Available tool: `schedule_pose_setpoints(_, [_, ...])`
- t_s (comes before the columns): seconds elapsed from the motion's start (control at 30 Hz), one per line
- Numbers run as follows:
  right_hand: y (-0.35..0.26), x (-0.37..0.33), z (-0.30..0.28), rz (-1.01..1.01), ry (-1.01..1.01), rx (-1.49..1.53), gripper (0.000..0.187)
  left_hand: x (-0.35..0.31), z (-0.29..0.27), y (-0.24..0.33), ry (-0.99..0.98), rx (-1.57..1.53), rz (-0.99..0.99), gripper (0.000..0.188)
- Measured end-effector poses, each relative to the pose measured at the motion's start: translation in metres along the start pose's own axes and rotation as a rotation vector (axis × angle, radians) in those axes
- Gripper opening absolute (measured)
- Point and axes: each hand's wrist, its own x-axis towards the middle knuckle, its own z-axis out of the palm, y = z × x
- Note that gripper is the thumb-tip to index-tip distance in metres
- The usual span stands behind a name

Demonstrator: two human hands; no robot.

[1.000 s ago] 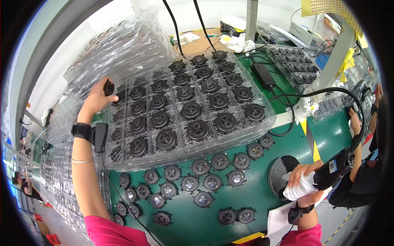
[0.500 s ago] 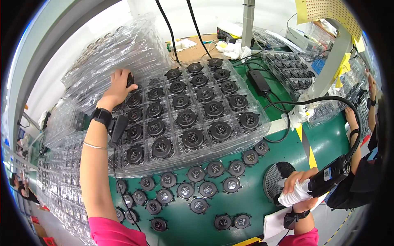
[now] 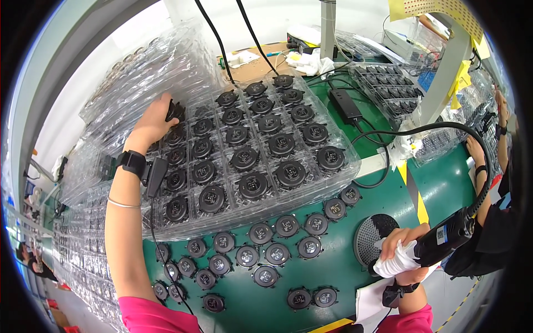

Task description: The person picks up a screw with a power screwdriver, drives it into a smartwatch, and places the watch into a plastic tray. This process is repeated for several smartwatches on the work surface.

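Note:
A clear plastic tray holds rows of round black watch cases, backs up. At its far left corner my left hand is closed around one black watch case, tilted up on edge; my fingers partly hide it. On the right, my right hand is closed around a black handheld tool with a thick hose, where a white cloth-like wrap covers its end. Beside that hand lies a round perforated grey-black disc. Several loose watch cases lie on the green mat in front of the tray.
Stacked clear trays rise at the back left. A black power adapter with cables lies behind the tray's right side. A grey post stands at the right, near another tray. A co-worker's hand shows at the far right.
The view has shifted slightly, so the tray sits a little farther left. My left hand stays at the tray's far left corner, and the watch case in it shows more. My right hand keeps its hold.

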Motion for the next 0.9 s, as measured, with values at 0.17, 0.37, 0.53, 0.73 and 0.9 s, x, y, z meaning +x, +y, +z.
schedule_pose_setpoints(0.17, [0.004,0.002,-0.002,-0.027,-0.041,0.05,0.07,0.011,0.008,0.014,0.177,-0.058,0.201,0.048])
schedule_pose_setpoints(0.37, [0.004,0.001,0.008,-0.045,0.069,-0.018,0.074,-0.015,-0.008,0.015,0.087,0.028,0.046,0.041])
schedule_pose_setpoints(0.53, [0.008,-0.002,0.003,-0.086,0.043,0.007,0.075,-0.058,-0.023,-0.029,-0.201,0.115,-0.026,0.046])
schedule_pose_setpoints(0.73, [0.006,0.0,0.006,-0.083,0.054,-0.042,0.075,-0.109,-0.028,-0.04,-0.207,-0.186,0.093,0.043])
schedule_pose_setpoints(0.9, [0.009,0.001,0.002,-0.082,0.031,-0.014,0.074,-0.135,-0.037,-0.024,-0.295,-0.221,0.132,0.04])
